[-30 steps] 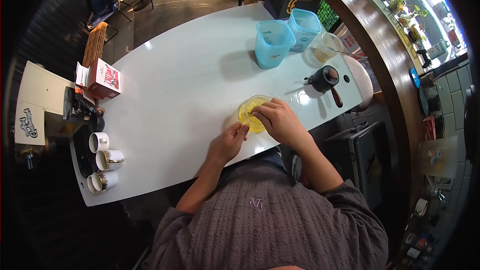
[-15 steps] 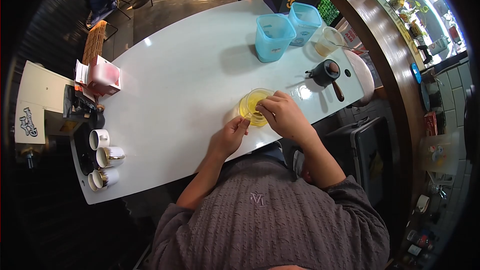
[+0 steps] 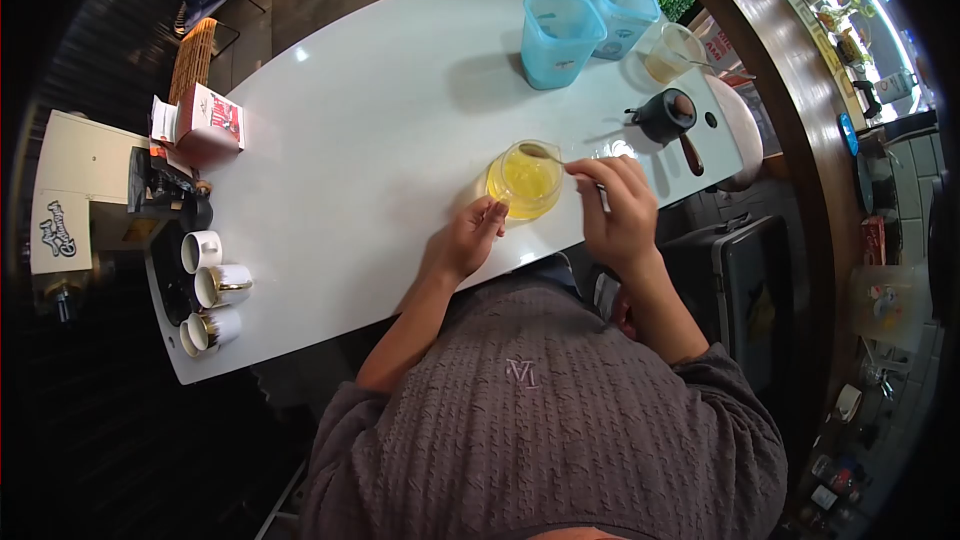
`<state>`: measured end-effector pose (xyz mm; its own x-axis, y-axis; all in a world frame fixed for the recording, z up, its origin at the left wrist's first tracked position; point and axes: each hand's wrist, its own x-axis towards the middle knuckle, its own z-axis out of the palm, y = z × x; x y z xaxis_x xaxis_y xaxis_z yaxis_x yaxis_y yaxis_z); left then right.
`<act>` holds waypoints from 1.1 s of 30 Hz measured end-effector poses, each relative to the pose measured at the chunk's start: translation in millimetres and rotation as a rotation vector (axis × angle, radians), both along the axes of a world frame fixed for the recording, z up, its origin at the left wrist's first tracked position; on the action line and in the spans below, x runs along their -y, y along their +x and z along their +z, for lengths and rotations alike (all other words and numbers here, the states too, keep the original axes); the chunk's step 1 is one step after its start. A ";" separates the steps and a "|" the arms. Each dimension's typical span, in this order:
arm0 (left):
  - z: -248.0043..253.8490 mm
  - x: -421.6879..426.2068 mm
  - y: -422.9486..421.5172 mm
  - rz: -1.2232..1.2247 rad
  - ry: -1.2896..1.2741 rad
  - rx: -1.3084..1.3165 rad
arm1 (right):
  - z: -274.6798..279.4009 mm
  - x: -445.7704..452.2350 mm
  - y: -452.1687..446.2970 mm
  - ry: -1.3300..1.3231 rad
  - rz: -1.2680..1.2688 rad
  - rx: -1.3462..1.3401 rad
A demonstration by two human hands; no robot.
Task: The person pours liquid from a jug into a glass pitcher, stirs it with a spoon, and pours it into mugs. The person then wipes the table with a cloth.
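Observation:
A clear glass pitcher (image 3: 528, 183) of yellow liquid stands on the white table near its front edge. My left hand (image 3: 474, 238) is closed at the pitcher's near side, its fingers pinching what looks like the handle. Held in my right hand (image 3: 618, 208), a spoon (image 3: 545, 152) reaches left over the pitcher's rim, its bowl at the far side of the opening. The fingers of my right hand are pinched on the spoon's handle, just right of the pitcher. Whether the spoon's tip touches the liquid I cannot tell.
Two blue plastic containers (image 3: 560, 45) stand at the back right, beside a glass cup (image 3: 672, 52) with a spoon in it. A dark pot (image 3: 664, 116) with a wooden handle sits at the right. Several mugs (image 3: 222, 285) and a red-white box (image 3: 212, 120) line the left end.
My right hand has moved from over the pitcher to its right side, bringing the spoon into clear view. My left hand stays at the pitcher. The camera view has shifted slightly.

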<state>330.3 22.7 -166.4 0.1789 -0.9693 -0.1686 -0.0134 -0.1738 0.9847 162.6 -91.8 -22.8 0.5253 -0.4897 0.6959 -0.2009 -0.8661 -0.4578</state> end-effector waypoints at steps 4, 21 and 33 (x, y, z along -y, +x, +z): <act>8.7 0.1 -5.2 0.027 0.000 -0.007 | -23.2 -3.3 -19.6 -0.029 0.077 0.019; 9.6 1.3 -7.7 0.062 -0.060 -0.139 | -107.5 26.1 -63.1 0.407 -0.258 0.593; 20.5 -5.1 -0.1 0.081 -0.102 0.048 | -140.7 53.3 -85.3 0.515 -0.828 0.004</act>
